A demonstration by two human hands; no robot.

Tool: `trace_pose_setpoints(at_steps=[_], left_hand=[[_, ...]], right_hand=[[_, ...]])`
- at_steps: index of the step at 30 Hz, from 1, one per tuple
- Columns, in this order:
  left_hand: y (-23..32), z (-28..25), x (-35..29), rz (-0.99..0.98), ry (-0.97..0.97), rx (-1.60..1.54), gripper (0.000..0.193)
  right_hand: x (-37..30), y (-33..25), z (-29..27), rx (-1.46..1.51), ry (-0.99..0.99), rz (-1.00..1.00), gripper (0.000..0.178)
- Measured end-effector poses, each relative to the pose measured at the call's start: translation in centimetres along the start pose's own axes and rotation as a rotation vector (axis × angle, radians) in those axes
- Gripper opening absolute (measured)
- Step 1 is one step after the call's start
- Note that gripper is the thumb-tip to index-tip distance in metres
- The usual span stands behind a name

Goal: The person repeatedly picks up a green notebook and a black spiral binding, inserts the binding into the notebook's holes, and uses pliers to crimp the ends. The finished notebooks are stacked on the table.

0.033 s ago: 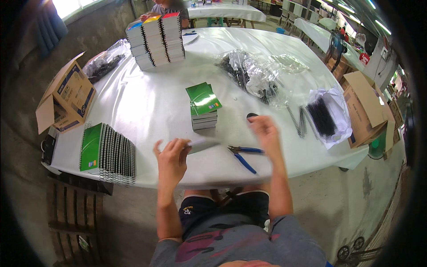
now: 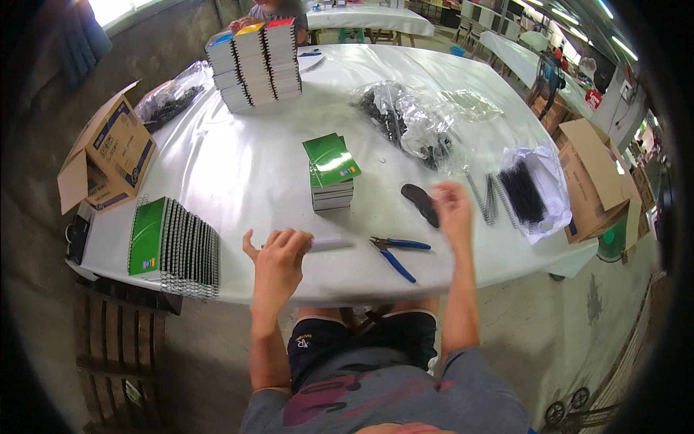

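Observation:
My left hand [image 2: 278, 257] is closed on a thin notebook [image 2: 331, 244], seen nearly edge-on and blurred, just above the table's near side. My right hand [image 2: 453, 210] hangs to the right of a flat black oblong object [image 2: 419, 202]; its fingers look bent but are smeared, and nothing shows in them. Blue-handled pliers [image 2: 401, 253] lie between my hands with the jaws pointing left. Ahead stands a short stack of green-covered notebooks [image 2: 331, 163]. Beyond my right hand, black spiral coils [image 2: 522, 192] lie on white paper, with several loose coils [image 2: 490, 199] beside them.
Spiral-bound green notebooks [image 2: 148, 235] stand packed at the left. Tall notebook stacks [image 2: 253, 69] rise at the back, near another person [image 2: 271, 13]. Clear plastic bags [image 2: 405, 119] hold black coils. Open cardboard boxes [image 2: 119, 155] flank the white-covered table [image 2: 246, 166], including one box [image 2: 596, 177] at right.
My right hand has moved right, uncovering more of the black oblong object. My left hand stays almost in place, and the notebook in it has tilted slightly.

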State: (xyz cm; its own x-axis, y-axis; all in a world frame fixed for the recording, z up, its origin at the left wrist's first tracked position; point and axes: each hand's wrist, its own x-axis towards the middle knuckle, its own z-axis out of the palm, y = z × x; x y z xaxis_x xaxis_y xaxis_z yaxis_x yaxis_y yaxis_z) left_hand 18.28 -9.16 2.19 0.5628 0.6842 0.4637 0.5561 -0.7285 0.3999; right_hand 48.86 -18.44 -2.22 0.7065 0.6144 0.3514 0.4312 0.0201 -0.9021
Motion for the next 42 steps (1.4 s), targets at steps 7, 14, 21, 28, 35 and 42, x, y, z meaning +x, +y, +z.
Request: trace_pose_setpoints(at_steps=[7,14,21,28,35,42], left_hand=[[-0.5,3.2,-3.1,-0.045,-0.159,0.231,0.048],[-0.4,7.1,-2.7,-0.018,0.36,0.067,0.057],[-0.5,7.6,-2.8,0.019,0.412,0.126,0.049],[-0.7,8.1,-2.9,0.022,0.429,0.128,0.046],[-0.9,8.0,-2.5,0.0,0.424,0.145,0.047],[-0.8,8.6,-2.6,-0.049,0.45,0.141,0.054]], right_hand=[[7.3,9.2,-7.5,-0.856,0.044,0.103,0.048],[11.2,12.0,-9.1,-0.952,-0.023,0.1,0.05],[11.2,2.6,-10.4,-0.516,0.034,-0.102,0.04],[-1.9,-6.1,1.3,-0.132,-0.559,-0.282,0.019],[-7.0,-6.1,6.9,-0.007,-0.555,-0.189,0.021],[-6.4,-6.0,6.8,0.019,-0.73,-0.172,0.016]])
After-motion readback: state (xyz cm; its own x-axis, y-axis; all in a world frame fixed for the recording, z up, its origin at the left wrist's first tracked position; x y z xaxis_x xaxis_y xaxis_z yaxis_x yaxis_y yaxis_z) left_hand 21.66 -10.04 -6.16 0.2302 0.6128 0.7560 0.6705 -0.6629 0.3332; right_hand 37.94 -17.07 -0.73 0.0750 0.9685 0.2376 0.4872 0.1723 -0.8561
